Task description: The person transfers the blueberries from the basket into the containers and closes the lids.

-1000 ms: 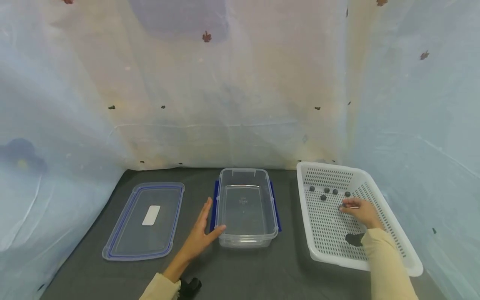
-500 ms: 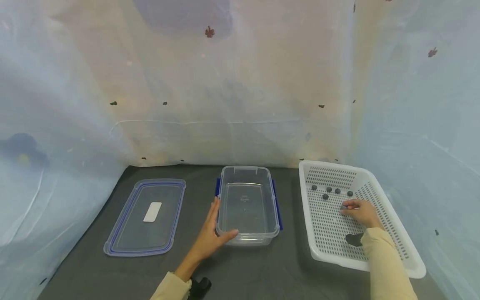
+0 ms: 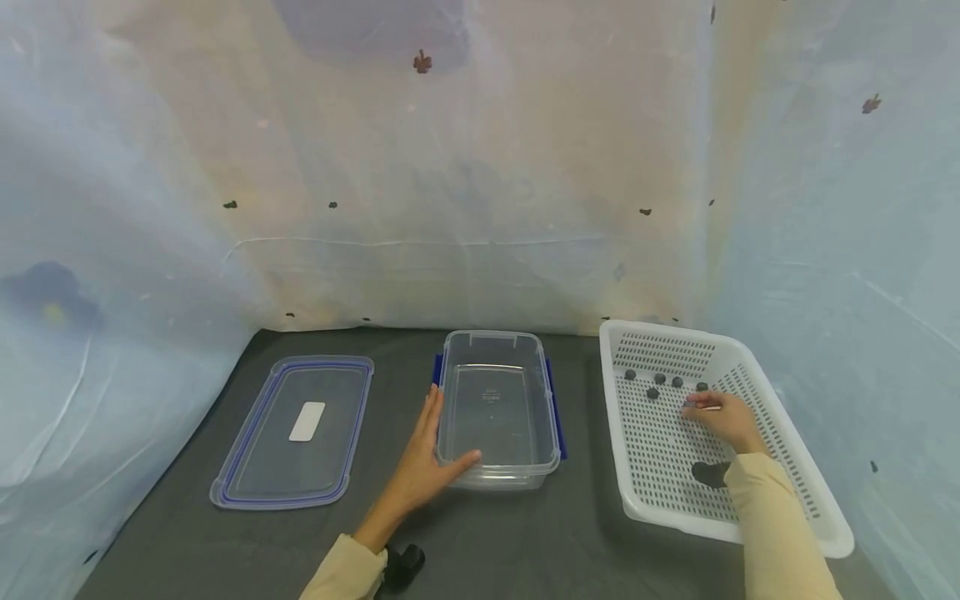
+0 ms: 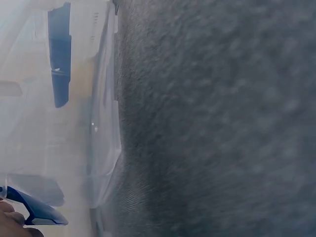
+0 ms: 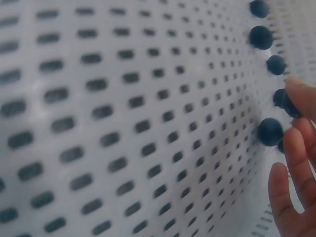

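My left hand (image 3: 422, 468) lies along the left side of a clear plastic container (image 3: 491, 467), fingers straight beside its blue side latch and thumb over the near rim. The container stands lidless on the dark cloth. At the right, my right hand (image 3: 726, 421) reaches into a white perforated basket (image 3: 633, 506). Between its thumb and fingers it pinches a blueberry (image 5: 292, 106), dark blue and round. Several other blueberries (image 5: 260, 37) lie scattered on the basket floor toward its far side, some right by the fingertips.
A clear lid (image 3: 255, 467) with a blue seal and a white label (image 3: 307, 422) lies flat on the left. Dark grey cloth (image 3: 540, 550) covers the table. A patterned plastic curtain (image 3: 450, 167) surrounds the back and sides.
My left hand has moved right, from beside the container to its side and near rim. The right hand has stayed among the blueberries, its fingertips rising slightly. The head view has shifted a little.
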`<action>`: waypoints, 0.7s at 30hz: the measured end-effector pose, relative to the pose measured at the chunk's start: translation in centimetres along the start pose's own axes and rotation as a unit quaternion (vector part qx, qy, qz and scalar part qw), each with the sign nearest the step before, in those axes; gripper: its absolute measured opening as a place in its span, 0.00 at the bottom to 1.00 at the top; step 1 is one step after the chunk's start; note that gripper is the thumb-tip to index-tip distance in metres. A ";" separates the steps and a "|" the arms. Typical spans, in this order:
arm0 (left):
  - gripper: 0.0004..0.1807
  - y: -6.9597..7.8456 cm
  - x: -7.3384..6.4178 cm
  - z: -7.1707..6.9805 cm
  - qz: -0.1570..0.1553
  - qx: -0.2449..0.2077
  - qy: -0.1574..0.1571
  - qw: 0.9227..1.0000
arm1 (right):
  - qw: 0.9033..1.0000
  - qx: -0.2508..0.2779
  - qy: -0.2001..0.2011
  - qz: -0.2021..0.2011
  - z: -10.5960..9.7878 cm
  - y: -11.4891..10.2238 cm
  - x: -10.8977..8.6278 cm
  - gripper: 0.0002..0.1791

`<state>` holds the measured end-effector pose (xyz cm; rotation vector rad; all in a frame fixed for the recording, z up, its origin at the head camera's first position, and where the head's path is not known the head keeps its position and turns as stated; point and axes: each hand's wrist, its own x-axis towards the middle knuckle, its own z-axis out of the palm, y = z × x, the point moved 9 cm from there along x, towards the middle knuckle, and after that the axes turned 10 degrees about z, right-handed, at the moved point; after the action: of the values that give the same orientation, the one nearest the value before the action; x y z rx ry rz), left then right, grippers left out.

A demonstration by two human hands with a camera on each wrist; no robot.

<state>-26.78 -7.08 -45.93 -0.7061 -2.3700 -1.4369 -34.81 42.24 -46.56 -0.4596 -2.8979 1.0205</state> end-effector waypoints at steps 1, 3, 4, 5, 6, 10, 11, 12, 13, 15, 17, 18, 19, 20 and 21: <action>0.59 0.0 0.1 0.0 -0.003 0.005 -0.002 1.000 | 1.000 0.004 0.002 -0.002 -0.1 -0.1 0.0 0.22; 0.58 0.2 0.3 0.0 0.001 0.009 -0.005 1.000 | 1.000 0.012 0.002 -0.011 -0.2 -0.5 -0.1 0.23; 0.57 0.3 0.3 0.0 0.005 0.011 -0.006 1.000 | 1.000 0.018 0.002 -0.014 -0.3 -0.7 -0.1 0.23; 0.56 0.4 0.4 0.0 0.010 0.012 -0.007 1.000 | 1.000 0.022 0.004 -0.014 -0.4 -0.9 -0.1 0.23; 0.56 0.5 0.4 0.1 0.017 0.013 -0.008 1.000 | 1.000 0.024 0.006 -0.016 -0.5 -1.2 -0.2 0.24; 0.53 0.6 0.4 0.2 0.033 0.019 -0.009 0.999 | 0.998 0.049 0.016 -0.023 -0.9 -1.2 0.9 0.28; 0.53 0.6 0.4 0.2 0.034 0.021 -0.010 0.999 | 0.998 0.053 0.021 -0.026 -1.0 -1.0 1.4 0.28; 0.53 0.7 0.4 0.2 0.035 0.022 -0.011 0.999 | 0.997 0.066 0.016 -0.032 -1.0 -1.1 1.7 0.28; 0.53 0.7 0.4 0.2 0.034 0.022 -0.011 0.999 | 0.996 0.076 0.020 -0.036 -1.1 -1.0 2.2 0.27; 0.52 0.7 0.3 0.3 0.032 0.021 -0.014 0.999 | 0.994 0.098 0.021 -0.045 -1.4 -1.7 2.3 0.26; 0.52 0.7 0.3 0.3 0.030 0.019 -0.016 0.999 | 0.991 0.113 0.018 -0.063 -1.8 -3.5 1.4 0.26; 0.52 0.8 0.2 0.3 0.029 0.017 -0.016 0.999 | 0.988 0.137 0.012 -0.072 -2.0 -4.4 0.9 0.25; 0.52 0.8 0.2 0.3 0.029 0.016 -0.017 0.999 | 0.987 0.141 0.016 -0.076 -2.2 -5.4 0.3 0.25; 0.52 0.8 0.2 0.3 0.028 0.016 -0.018 0.999 | 0.986 0.147 0.010 -0.083 -2.4 -6.6 -0.4 0.26; 0.52 0.8 0.2 0.3 0.028 0.015 -0.018 0.999 | 0.985 0.147 0.002 -0.093 -2.5 -7.8 -1.1 0.27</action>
<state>-26.47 -6.49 -45.35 -0.7906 -2.3730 -1.3746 -35.54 37.69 -39.69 -0.1716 -2.6569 1.3780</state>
